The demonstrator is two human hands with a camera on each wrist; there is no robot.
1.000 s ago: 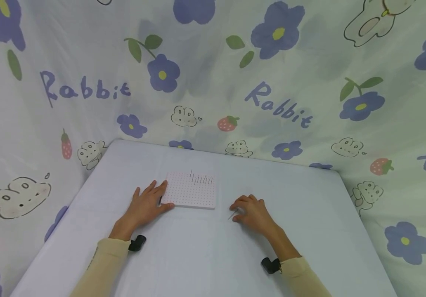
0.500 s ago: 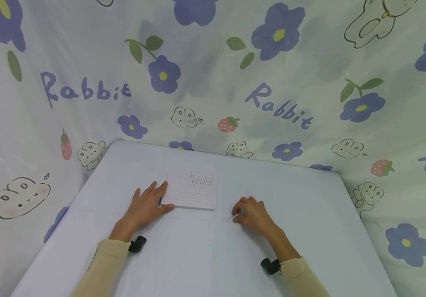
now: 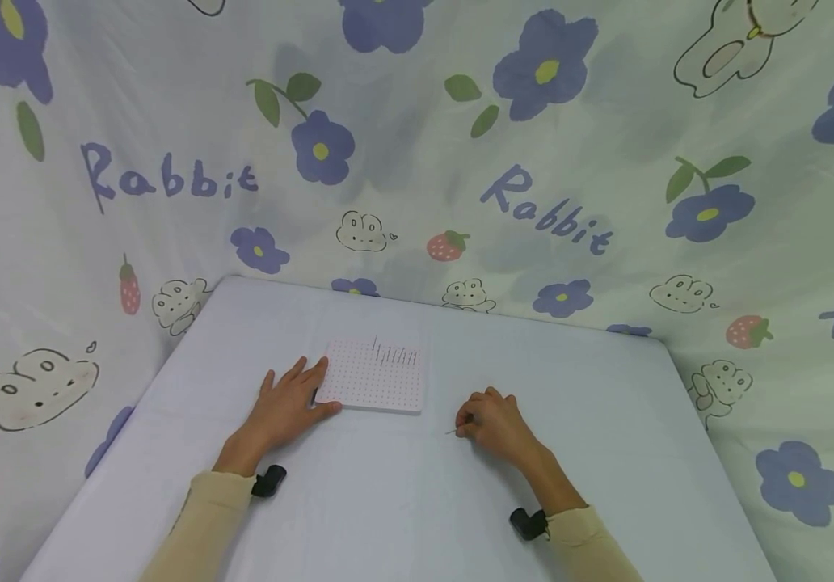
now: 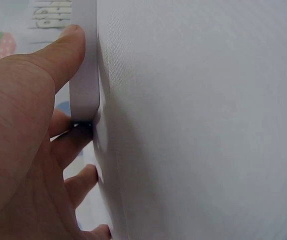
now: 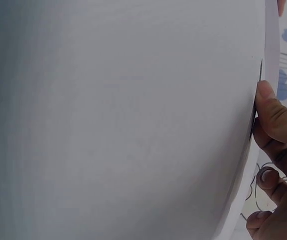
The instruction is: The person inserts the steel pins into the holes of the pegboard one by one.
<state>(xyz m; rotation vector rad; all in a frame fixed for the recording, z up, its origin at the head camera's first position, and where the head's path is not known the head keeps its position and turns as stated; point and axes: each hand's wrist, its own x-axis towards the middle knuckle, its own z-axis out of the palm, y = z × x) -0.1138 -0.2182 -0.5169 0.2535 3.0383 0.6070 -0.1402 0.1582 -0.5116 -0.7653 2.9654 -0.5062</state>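
A white board (image 3: 369, 390) with a grid of small holes lies on the table, and several thin dark needles (image 3: 389, 356) stand in its far right part. My left hand (image 3: 282, 414) rests at the board's near left corner, fingers spread along the left edge and thumb against the front side. To the right of the board, my right hand (image 3: 497, 424) pinches a thin needle (image 3: 450, 432) between thumb and index finger, low over the table. The right wrist view shows the needle's pointed end (image 5: 261, 70) past the thumb; its other part is hidden by the fingers.
The table (image 3: 359, 501) has a white cloth over it. Behind it and at both sides hangs a curtain (image 3: 402, 162) printed with flowers and rabbits. A small black camera sits on each wrist.
My right fingers have drawn in around the needle, which now lies flatter and shows less of its length. The left hand and the board have stayed in place.
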